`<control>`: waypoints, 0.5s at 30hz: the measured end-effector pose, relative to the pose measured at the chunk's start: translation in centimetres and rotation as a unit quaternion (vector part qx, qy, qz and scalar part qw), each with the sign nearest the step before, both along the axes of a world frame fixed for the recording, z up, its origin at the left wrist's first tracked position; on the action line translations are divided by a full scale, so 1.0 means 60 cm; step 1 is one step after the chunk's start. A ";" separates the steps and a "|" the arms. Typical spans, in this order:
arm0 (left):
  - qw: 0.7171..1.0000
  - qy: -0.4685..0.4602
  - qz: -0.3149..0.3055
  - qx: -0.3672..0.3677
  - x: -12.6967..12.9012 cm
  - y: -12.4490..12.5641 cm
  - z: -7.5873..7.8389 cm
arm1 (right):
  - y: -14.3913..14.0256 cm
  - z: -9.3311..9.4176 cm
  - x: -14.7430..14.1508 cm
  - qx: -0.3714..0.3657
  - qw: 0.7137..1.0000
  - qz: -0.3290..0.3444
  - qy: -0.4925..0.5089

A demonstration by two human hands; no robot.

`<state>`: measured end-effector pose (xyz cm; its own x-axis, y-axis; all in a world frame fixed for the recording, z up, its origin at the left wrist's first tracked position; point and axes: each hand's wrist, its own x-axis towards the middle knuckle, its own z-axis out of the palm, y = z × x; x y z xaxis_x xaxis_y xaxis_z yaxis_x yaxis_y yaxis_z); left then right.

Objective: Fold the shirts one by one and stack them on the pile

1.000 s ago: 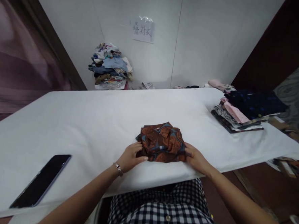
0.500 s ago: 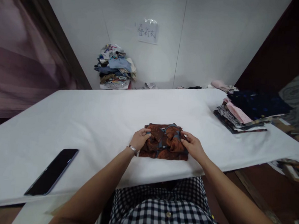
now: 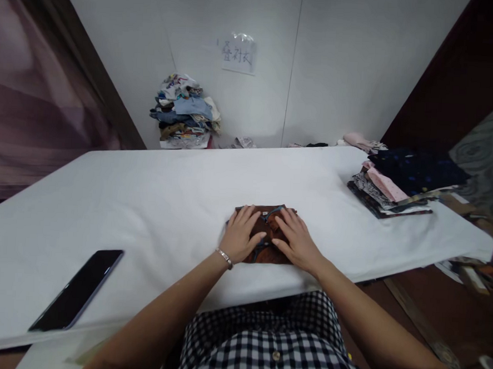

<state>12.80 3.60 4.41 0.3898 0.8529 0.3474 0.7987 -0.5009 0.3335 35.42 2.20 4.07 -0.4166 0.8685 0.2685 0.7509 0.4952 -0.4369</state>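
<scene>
A folded brown shirt (image 3: 266, 256) with blue-grey patches lies near the front edge of the white-covered table (image 3: 170, 202). My left hand (image 3: 240, 235) rests flat on its left part, fingers stretched out and thumb pointing inward. On the right part lies my right hand (image 3: 298, 240), palm down with the fingers spread. Between the two hands the collar area and the middle of the shirt show; both sides are largely covered by my hands.
A dark phone (image 3: 79, 290) lies at the table's front left. Folded clothes (image 3: 418, 173) are stacked at the right end. Behind the far edge rises a tall heap of clothes (image 3: 188, 111). A paper sign (image 3: 239, 54) hangs on the wall.
Both hands have let go of the shirt's side edges and moved inward onto its top, fingers now spread flat. The shirt looks flatter. The view has shifted slightly.
</scene>
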 end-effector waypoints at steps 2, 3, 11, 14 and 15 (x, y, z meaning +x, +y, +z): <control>0.997 0.067 -0.012 -0.039 0.007 0.004 -0.025 | 0.008 -0.020 -0.008 -0.055 0.997 0.002 -0.048; 0.994 0.087 -0.012 -0.059 0.007 0.006 -0.039 | 0.011 -0.032 -0.009 -0.074 0.995 0.000 -0.064; 0.994 0.029 0.000 -0.106 -0.013 0.020 -0.067 | 0.010 -0.059 -0.002 -0.071 0.994 -0.007 -0.079; 0.994 -0.032 0.069 -0.077 -0.021 0.043 -0.047 | 0.012 -0.052 -0.002 -0.082 0.994 -0.005 -0.074; 0.993 -0.029 0.098 -0.067 -0.023 0.055 -0.040 | 0.013 -0.051 -0.002 -0.084 0.994 -0.003 -0.074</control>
<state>11.44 6.88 2.02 0.1950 0.9504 0.2422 0.8542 -0.2859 0.4342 35.28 2.99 0.99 -0.4347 0.8989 0.0556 0.8164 0.4194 -0.3969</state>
